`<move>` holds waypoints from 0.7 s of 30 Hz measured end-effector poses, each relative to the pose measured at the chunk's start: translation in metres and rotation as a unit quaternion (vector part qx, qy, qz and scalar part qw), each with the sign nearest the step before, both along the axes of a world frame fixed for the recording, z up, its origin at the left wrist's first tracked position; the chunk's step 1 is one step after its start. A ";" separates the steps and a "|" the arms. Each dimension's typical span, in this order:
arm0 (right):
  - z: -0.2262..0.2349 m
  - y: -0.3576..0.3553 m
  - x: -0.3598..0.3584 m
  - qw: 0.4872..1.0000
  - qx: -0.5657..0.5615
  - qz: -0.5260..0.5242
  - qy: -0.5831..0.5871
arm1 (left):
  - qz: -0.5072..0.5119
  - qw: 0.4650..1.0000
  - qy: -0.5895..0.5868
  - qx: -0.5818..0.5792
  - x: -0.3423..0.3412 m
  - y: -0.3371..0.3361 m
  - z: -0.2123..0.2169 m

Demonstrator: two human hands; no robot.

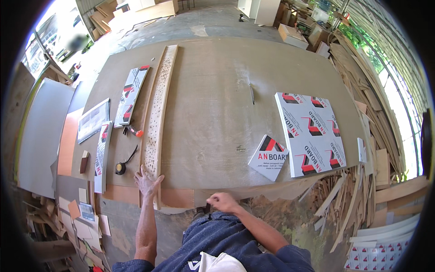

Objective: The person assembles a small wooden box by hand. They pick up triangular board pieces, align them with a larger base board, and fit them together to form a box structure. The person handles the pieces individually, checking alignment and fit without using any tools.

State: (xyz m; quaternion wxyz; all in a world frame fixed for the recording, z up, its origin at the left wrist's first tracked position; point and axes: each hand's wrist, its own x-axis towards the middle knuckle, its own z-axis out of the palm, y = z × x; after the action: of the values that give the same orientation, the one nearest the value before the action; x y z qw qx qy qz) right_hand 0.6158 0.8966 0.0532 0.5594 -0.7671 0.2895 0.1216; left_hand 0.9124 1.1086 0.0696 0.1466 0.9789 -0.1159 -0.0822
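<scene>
My left hand (148, 182) rests with fingers spread on the near end of a long, pale, speckled plank (159, 109). The plank runs away from me along the left part of the table. A thin brown wood strip (147, 111) lies along its left side. My right hand (223, 202) is closed in front of my waist, just off the table's near edge. Something small and dark shows below its fingers, too unclear to name. Left of the plank lie a black tape measure (120, 168) with a dark strap and a small orange-and-black tool (133, 131).
The large brown tabletop (204, 136) carries a big printed white panel (312, 133), a smaller printed piece (268, 158), narrow printed strips (131, 97) at left, a wrapped sheet (94, 120) and a thin dark pointed tool (252, 94). Wood offcuts (349, 199) pile up at right.
</scene>
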 end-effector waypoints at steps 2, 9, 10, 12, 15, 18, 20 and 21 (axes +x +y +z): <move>-0.043 0.036 0.029 0.988 0.149 -0.005 0.036 | -0.002 1.000 0.004 -0.011 -0.007 -0.011 0.004; -0.026 0.102 0.076 0.953 0.215 -0.214 0.001 | 0.007 1.000 -0.002 -0.023 -0.002 0.005 0.005; -0.010 0.099 0.074 0.947 0.236 -0.220 -0.004 | 0.000 0.999 0.008 -0.032 -0.002 0.005 0.006; -0.020 0.099 0.072 0.948 0.225 -0.223 -0.006 | -0.009 0.998 0.017 -0.054 0.002 0.006 0.005; 0.017 0.097 0.073 0.967 0.147 -0.207 -0.029 | -0.011 0.991 0.037 -0.125 0.011 0.005 0.001; 0.045 0.097 0.062 0.972 0.053 -0.207 -0.098 | 0.009 0.972 0.082 -0.220 0.004 0.007 0.001; 0.069 0.091 0.061 0.967 0.023 -0.219 -0.125 | 0.005 0.963 0.110 -0.247 -0.004 0.001 -0.004; 0.099 0.089 0.054 0.968 0.024 -0.224 -0.114 | 0.013 0.955 0.132 -0.264 -0.015 -0.004 -0.003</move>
State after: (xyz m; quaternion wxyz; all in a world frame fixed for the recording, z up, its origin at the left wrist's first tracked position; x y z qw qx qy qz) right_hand 0.6703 0.9858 0.1523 0.6196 -0.6782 0.3850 -0.0885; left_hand 0.8975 1.1048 0.0670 0.4153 0.8870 -0.1002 -0.1751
